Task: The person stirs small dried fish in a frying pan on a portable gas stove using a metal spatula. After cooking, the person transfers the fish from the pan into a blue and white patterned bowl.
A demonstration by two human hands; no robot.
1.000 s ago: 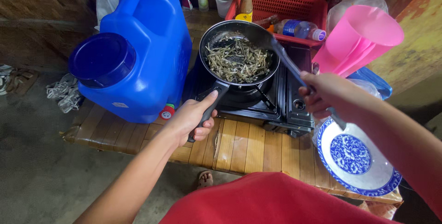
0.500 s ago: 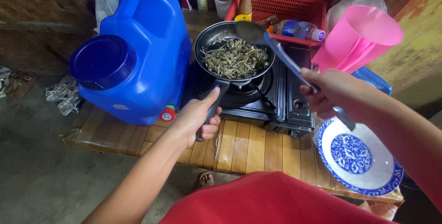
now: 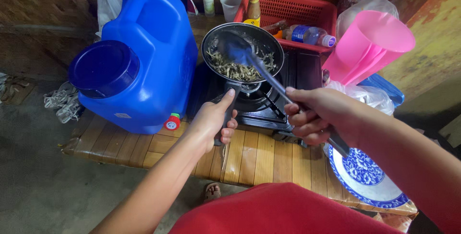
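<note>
Two hands work over a black portable stove on a slatted wooden bench: the left hand is wrapped tight around the handle of a dark frying pan of small dried fish, tilted above the burner. Her right hand grips a long metal ladle, its bowl resting in the pan. Beside stand a blue jug, pink pitcher, and blue-patterned plate.
</note>
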